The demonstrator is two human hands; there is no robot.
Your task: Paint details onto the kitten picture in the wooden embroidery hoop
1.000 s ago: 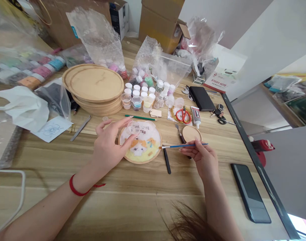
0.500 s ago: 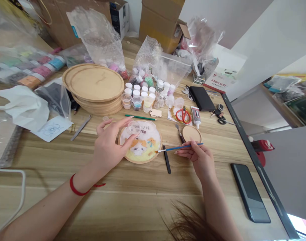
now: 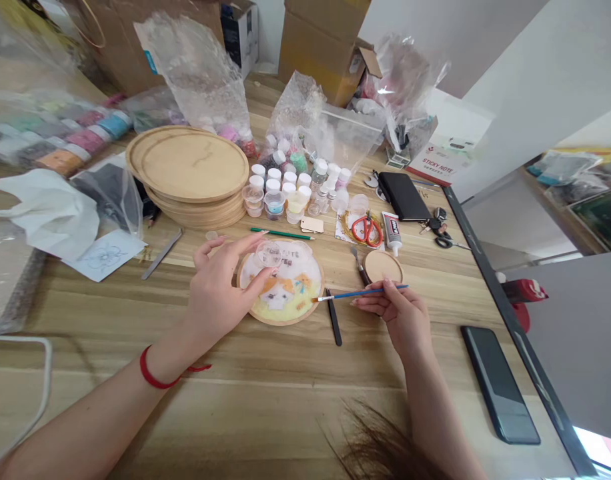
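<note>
The round picture (image 3: 280, 283) lies flat on the desk (image 3: 265, 407), well in from the right edge. It has a wooden rim, lettering toward the far edge, and an orange-and-white figure on yellow.

Your left hand (image 3: 220, 277) pinches a small clear cup (image 3: 269, 253) between thumb and fingertips above the lettered part, probably to keep it steady and close to the brush; you cannot tell from here what the cup holds. Your right hand (image 3: 405, 310) grips a blue paintbrush (image 3: 355, 293) like a pen, nearly level, its bristles at the yellow side of the picture nearest the right edge. Whether they touch is unclear. That light hold seems suited to fine control.

Black tweezers (image 3: 334, 320) lie under the brush, just beside the rim, likely for easy reach. A small wooden disc (image 3: 384, 267) sits beyond your right fingers.

Toward the far edge, clear tubs (image 3: 274, 203) stand together, one showing blue contents and another pale yellow. Behind them, white-lidded jars (image 3: 288, 179) stand closely grouped, perhaps to keep colours handy; most contents are too small to read. A clear bag (image 3: 298, 107) behind holds more jars, green and dark. Wooden trays (image 3: 188, 167) are stacked left of the tubs, which presumably saves room.
</note>
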